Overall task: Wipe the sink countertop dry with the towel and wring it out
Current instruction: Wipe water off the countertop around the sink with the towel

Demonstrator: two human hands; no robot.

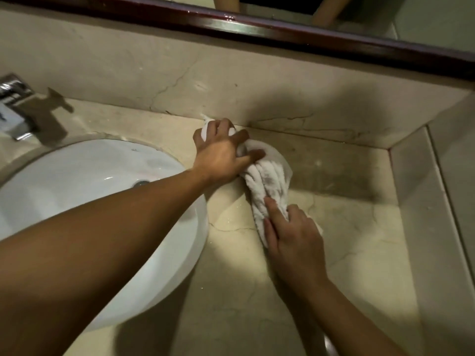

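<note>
A bunched white towel (pixel 267 181) lies on the beige marble countertop (pixel 341 227), to the right of the white oval sink basin (pixel 84 181). My left hand (pixel 223 150) grips the towel's far end close to the back wall, fingers curled into the cloth. My right hand (pixel 293 232) holds the near end, its fingers curled over the folds. The towel stretches between both hands in long creases. Small water drops glint on the stone near the basin's rim.
A chrome faucet (pixel 15 109) stands at the far left behind the basin. The marble backsplash (pixel 180 73) runs along the back, with a dark wooden mirror frame (pixel 282 29) above it. A raised marble side wall (pixel 416 191) bounds the counter on the right.
</note>
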